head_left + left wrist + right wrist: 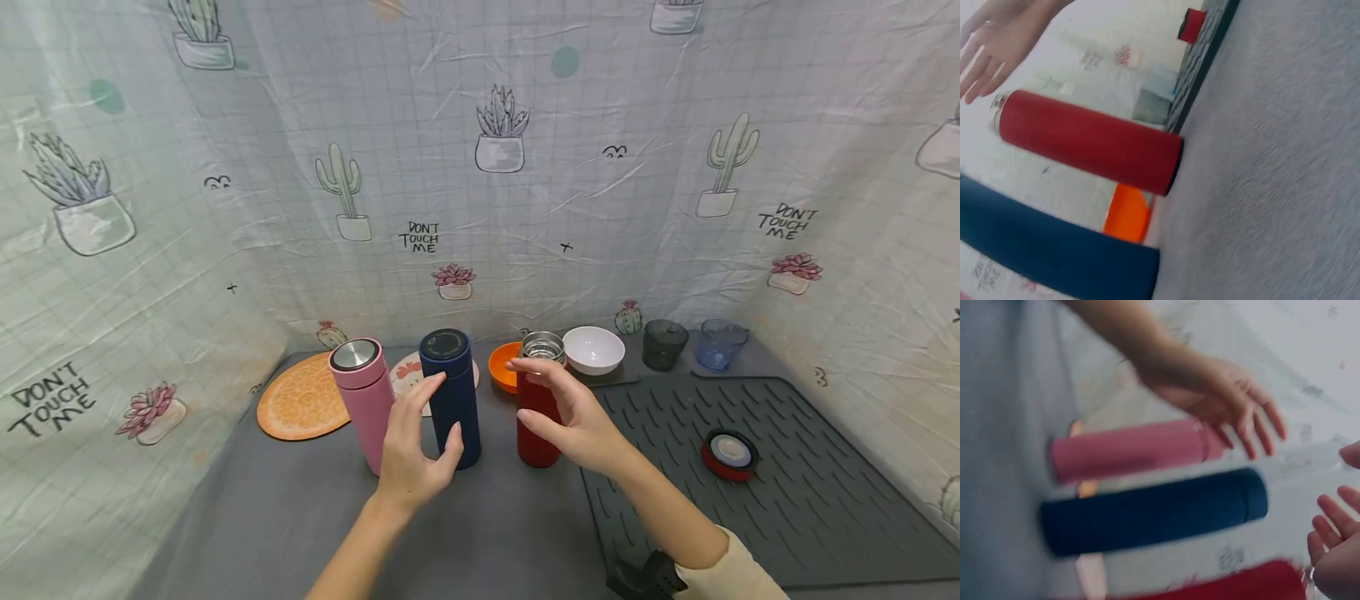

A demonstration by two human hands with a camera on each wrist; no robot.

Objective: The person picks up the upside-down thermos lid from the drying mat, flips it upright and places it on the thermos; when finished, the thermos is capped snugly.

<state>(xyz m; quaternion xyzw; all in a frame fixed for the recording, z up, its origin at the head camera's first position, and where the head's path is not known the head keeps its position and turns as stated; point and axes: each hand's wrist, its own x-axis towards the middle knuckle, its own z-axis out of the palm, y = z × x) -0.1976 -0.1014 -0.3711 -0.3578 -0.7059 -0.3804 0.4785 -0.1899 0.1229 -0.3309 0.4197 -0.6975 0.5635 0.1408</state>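
My left hand (415, 458) hovers in front of the navy thermos bottle (453, 408), fingers extended and thumb spread apart, gripping nothing. To its left stands a pink thermos bottle (367, 421) with a steel-topped lid. My right hand (573, 412) is held by the upper part of a red thermos bottle (536, 446); its fingers are apart and loosely bent. In the left wrist view there is a gap between that hand (1007, 47) and the open steel mouth of the red bottle (1091, 140). All three bottles stand upright. The red and black lid (729, 455) lies apart on the mat.
A dark ribbed mat (675, 517) covers the right side of the table. At the back stand an orange bowl (504, 367), a white bowl (594, 350), a dark cup (664, 344) and a blue cup (720, 344). An orange-slice placemat (303, 400) lies at left.
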